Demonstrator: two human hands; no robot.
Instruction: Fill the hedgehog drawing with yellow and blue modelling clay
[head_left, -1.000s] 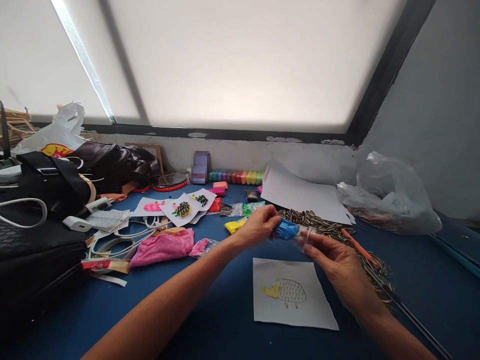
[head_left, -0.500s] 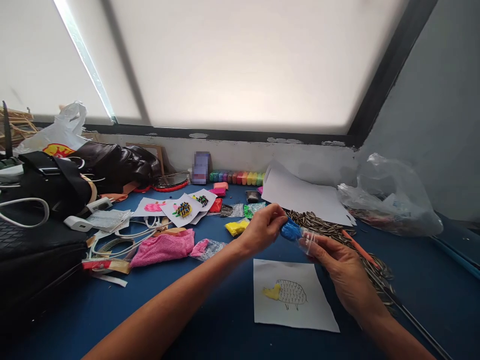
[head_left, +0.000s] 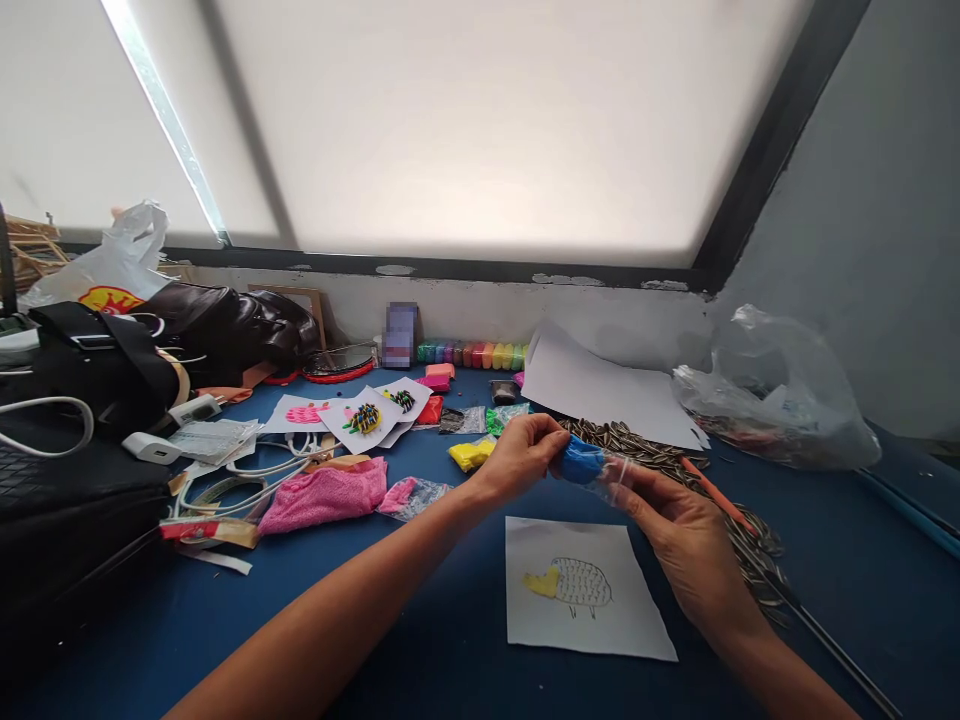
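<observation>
A lump of blue modelling clay [head_left: 581,462] sits in a small clear plastic bag [head_left: 619,482], held up over the table. My left hand [head_left: 525,450] is closed in a pinch at the clay's left end; whether thumb and finger grip bare clay or film is hard to see. Closed on the bag's right end is my right hand [head_left: 679,515]. Below them lies a white paper sheet [head_left: 540,630] with a drawn animal; its head is covered in yellow and its outlined body is filled with small marks. Striped sunflower seeds [head_left: 611,437] are heaped behind my right hand.
Left of centre are a yellow clay packet [head_left: 471,455], a pink cloth [head_left: 326,498], decorated cards [head_left: 364,420] and white cables [head_left: 262,470]. Black bags [head_left: 75,500] crowd the left edge. Blank paper [head_left: 607,385] and a clear plastic bag [head_left: 780,400] stand at the back right.
The blue clay looks smoother and more rounded in its bag than before. Both hands have stayed almost in place, keeping their grips.
</observation>
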